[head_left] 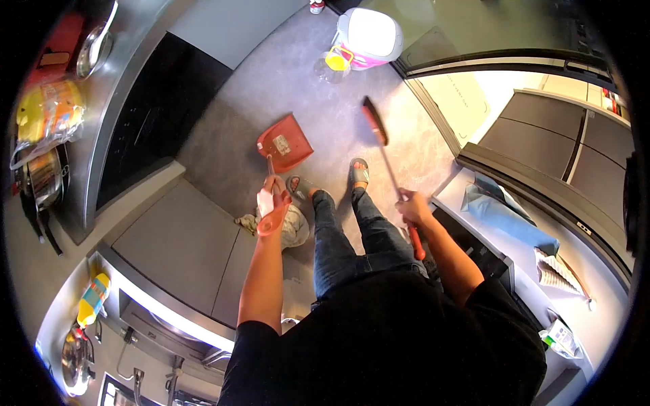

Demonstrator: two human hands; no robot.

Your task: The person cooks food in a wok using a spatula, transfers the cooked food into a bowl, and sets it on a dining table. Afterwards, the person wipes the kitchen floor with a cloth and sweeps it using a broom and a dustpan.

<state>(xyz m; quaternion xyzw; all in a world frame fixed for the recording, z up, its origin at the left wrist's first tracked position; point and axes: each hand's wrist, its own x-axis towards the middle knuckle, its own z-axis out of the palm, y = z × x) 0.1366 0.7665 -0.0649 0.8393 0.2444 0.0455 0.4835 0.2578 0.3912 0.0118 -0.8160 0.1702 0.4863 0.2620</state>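
Observation:
My left hand is closed round the handle of a red dustpan, with something white also at the fingers. The dustpan's pan is low over or on the grey floor, in front of my left foot; contact is unclear. In my right hand is the long handle of a broom, its red knob sticking out below my fist. The broom's red head with dark bristles is ahead of my right foot, apart from the dustpan.
A white and pink bin stands ahead beside a clear container with a yellow top. Counters flank me on both sides. A pale bag is by my left leg. Blue folded material lies on the right counter.

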